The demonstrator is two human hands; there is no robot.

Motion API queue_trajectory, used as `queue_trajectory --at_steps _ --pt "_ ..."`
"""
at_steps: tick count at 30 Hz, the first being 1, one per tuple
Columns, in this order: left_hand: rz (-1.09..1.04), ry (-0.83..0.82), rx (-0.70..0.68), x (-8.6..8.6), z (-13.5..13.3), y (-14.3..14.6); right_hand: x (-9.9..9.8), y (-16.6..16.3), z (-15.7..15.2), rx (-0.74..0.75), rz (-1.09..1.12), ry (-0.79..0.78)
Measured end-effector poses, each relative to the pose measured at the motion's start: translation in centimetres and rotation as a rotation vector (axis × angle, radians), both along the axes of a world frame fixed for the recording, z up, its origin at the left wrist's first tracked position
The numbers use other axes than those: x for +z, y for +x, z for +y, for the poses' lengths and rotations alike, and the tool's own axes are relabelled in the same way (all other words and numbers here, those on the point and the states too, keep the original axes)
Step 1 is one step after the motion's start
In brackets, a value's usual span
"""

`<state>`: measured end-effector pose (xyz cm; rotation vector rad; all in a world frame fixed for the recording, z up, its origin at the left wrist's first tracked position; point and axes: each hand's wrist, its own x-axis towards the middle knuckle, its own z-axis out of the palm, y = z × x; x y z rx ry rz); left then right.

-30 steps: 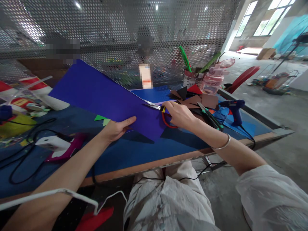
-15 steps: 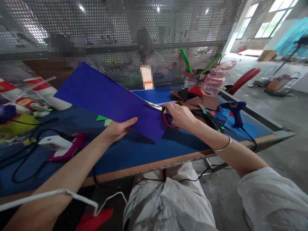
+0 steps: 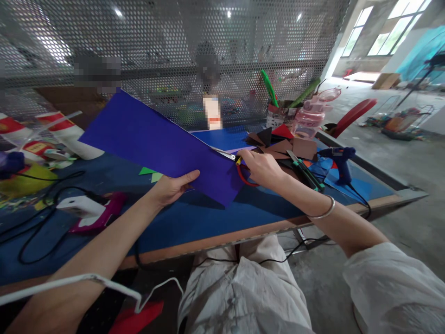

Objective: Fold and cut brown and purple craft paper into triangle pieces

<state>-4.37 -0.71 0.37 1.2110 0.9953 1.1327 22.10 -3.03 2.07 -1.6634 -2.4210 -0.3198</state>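
A long sheet of blue-violet paper (image 3: 149,134) is held up at a slant above the table. My left hand (image 3: 174,188) pinches its lower edge, thumb on top and fingers hidden underneath. My right hand (image 3: 262,167) is closed round the red and yellow handles of a pair of scissors (image 3: 241,171). The blades point left and lie along the paper's upper edge; they look nearly closed. Beneath the sheet, small green paper pieces (image 3: 146,171) show on the blue tabletop.
Right of my hand lie brown and black paper scraps (image 3: 278,149), a green and black utility knife (image 3: 308,174) and a blue glue gun (image 3: 342,162). Behind stands a pink bottle (image 3: 309,118). At left are a power strip (image 3: 100,213), black cables and red-and-white cups (image 3: 71,134). Perforated metal panel (image 3: 156,46) rises behind.
The scissor blades have closed further along the paper's edge. Both hands and the sheet have stayed almost in place.
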Motion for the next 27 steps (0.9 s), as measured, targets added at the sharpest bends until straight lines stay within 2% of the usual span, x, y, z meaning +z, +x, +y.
queue_trajectory --at_steps 9,19,27 --pt "0.026 0.018 -0.012 -0.26 0.19 -0.25 -0.02 0.16 -0.01 0.01 -0.006 0.006" --pt "0.038 0.026 -0.022 -0.04 -0.12 -0.02 -0.16 0.12 -0.39 0.036 0.072 0.091" --pt "0.043 0.018 0.001 0.05 -0.33 0.09 -0.31 0.14 -0.11 0.045 0.101 0.042"
